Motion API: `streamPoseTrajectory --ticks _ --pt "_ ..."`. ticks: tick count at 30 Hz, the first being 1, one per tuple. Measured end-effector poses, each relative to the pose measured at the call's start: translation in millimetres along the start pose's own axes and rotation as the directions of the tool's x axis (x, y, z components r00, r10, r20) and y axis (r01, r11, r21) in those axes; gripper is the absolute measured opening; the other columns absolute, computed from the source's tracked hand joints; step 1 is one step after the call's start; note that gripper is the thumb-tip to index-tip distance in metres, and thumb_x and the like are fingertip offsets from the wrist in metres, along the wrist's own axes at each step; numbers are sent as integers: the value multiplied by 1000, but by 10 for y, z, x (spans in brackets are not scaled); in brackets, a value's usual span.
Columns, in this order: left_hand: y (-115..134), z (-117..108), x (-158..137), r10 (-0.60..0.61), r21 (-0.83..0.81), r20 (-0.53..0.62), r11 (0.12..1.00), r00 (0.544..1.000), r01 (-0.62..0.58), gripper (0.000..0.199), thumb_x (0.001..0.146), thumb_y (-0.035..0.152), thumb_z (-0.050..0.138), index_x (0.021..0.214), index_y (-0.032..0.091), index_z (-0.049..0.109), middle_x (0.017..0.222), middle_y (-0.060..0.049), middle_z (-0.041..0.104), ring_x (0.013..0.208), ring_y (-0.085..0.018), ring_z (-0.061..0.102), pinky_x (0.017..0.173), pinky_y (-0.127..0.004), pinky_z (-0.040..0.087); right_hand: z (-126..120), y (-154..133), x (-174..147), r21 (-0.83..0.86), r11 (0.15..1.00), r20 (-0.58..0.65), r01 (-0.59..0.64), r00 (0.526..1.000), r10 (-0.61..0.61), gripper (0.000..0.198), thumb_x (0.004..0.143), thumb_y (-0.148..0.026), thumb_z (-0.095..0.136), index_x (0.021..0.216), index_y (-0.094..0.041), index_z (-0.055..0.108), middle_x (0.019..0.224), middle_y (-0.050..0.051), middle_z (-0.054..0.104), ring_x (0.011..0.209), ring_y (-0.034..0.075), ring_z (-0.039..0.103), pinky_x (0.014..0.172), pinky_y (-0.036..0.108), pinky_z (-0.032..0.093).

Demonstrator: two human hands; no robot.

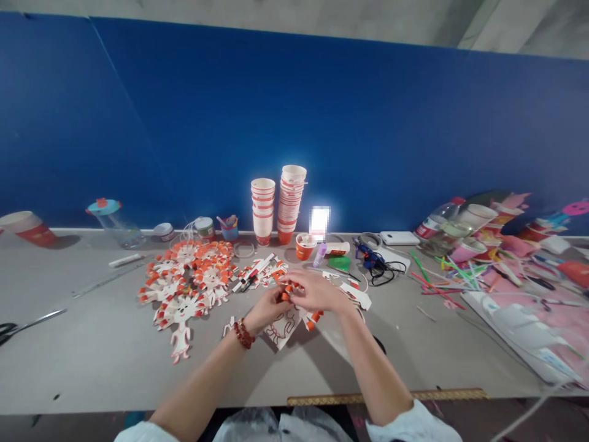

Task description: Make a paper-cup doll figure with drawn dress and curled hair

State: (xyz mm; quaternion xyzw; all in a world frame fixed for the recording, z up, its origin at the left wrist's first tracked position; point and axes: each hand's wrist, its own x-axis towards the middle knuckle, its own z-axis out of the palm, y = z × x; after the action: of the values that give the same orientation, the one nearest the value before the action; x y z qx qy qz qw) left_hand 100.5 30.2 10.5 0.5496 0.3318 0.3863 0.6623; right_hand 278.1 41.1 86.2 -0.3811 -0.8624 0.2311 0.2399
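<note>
My left hand [267, 310], with a beaded bracelet on the wrist, and my right hand [317, 291] meet over the middle of the table. Both have their fingers closed on an orange-and-white paper piece [286, 293] with curled orange ends. Much of that piece is hidden by the fingers. Below it lies a white sheet with a drawn figure [280, 331]. More curled orange strips [315, 320] show under my right hand. To the left is a pile of paper cut-outs [184, 304] with orange curls around their faces; the nearest one has a body in a dress.
Two tall stacks of paper cups [263, 212] stand by the blue partition [193, 123]. Paper scraps, a purple glue stick [320, 255] and a blue glue gun [368, 253] lie beyond my hands. Scissors [32, 325] lie far left; bottles [439, 221] and coloured sticks clutter the right.
</note>
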Motion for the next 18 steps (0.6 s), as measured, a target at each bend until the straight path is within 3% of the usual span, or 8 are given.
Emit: streamPoseTrajectory --ticks 3,7,9,13,15,17,18 --pt "10 7 -1 0 -13 -16 1000 1000 0 25 67 27 77 85 14 65 69 2 54 60 -10 45 57 -21 36 14 -14 18 91 995 -100 -44 994 53 32 84 -25 62 116 -25 67 111 5 70 99 23 64 90 35 48" --pt "0 1 26 33 -57 -88 998 996 -38 33 67 27 79 95 15 67 71 2 56 60 -9 46 56 -20 35 24 91 -68 395 917 -322 -56 926 195 49 84 -30 62 132 -24 56 126 8 63 107 24 61 95 37 46" --pt "-19 -14 55 60 -85 -160 994 985 -74 38 67 30 79 100 16 66 73 2 58 60 -9 47 56 -19 37 89 186 -181 590 806 -374 -53 866 331 43 83 -28 58 126 -24 60 124 8 64 105 23 62 93 37 48" --pt "-45 -39 104 112 -140 -325 976 939 -165 39 70 34 78 103 18 64 84 0 64 73 -13 57 68 -22 44 405 297 -402 882 467 -277 -70 724 632 34 73 -25 54 105 -23 67 106 4 70 90 21 66 77 34 55" --pt "-44 -29 112 120 -166 -374 967 920 -194 40 71 37 77 104 19 63 88 -2 65 77 -15 60 73 -24 47 602 262 -426 901 419 -199 -115 749 632 36 68 -24 63 103 -23 68 102 4 72 89 23 67 76 36 57" --pt "-39 -5 111 123 -186 -393 960 911 -210 41 71 37 77 105 19 63 93 -3 67 82 -16 62 77 -26 48 773 186 -372 876 457 -169 -157 786 595 42 63 -25 75 104 -21 69 98 4 74 88 25 68 81 39 56" --pt "-39 8 109 125 -192 -398 957 909 -216 42 70 37 78 105 19 63 95 -4 67 84 -17 62 79 -27 48 840 147 -324 862 480 -200 -160 765 613 41 63 -30 78 103 -20 70 98 5 74 91 26 68 86 41 55"
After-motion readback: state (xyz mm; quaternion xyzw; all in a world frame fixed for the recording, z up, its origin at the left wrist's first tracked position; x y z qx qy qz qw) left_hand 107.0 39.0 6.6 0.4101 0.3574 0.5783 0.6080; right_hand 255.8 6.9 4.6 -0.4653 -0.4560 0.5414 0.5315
